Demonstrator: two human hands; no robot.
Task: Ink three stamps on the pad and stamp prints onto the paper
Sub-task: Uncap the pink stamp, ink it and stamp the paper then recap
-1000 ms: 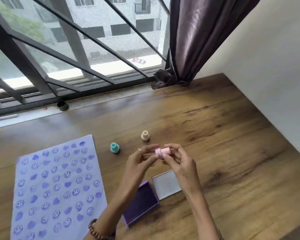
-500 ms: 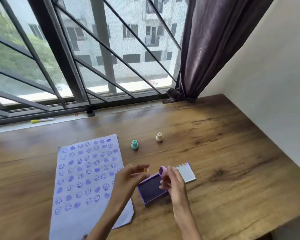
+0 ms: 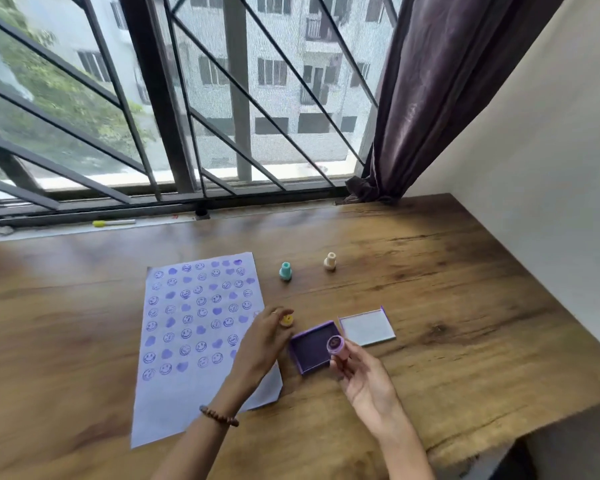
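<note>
My right hand (image 3: 366,379) holds a pink stamp (image 3: 337,347), its inked purple face turned up, just over the near right corner of the open purple ink pad (image 3: 310,344). My left hand (image 3: 265,336) pinches a small yellow cap (image 3: 287,320) beside the paper's right edge. The white paper (image 3: 201,386) lies left of the pad, covered with several rows of purple smiley and heart prints. A teal stamp (image 3: 285,271) and a beige stamp (image 3: 330,261) stand upright on the wooden table (image 3: 465,306) behind the pad.
The pad's lid (image 3: 367,327) lies open to the right of the pad. A yellow marker (image 3: 113,222) rests on the window sill at the back. A white wall bounds the table on the right; a dark curtain (image 3: 430,98) hangs in the corner.
The two hands have parted: the left took the yellow cap off toward the paper, the right lowered the pink stamp to the ink pad. The camera view tilted up.
</note>
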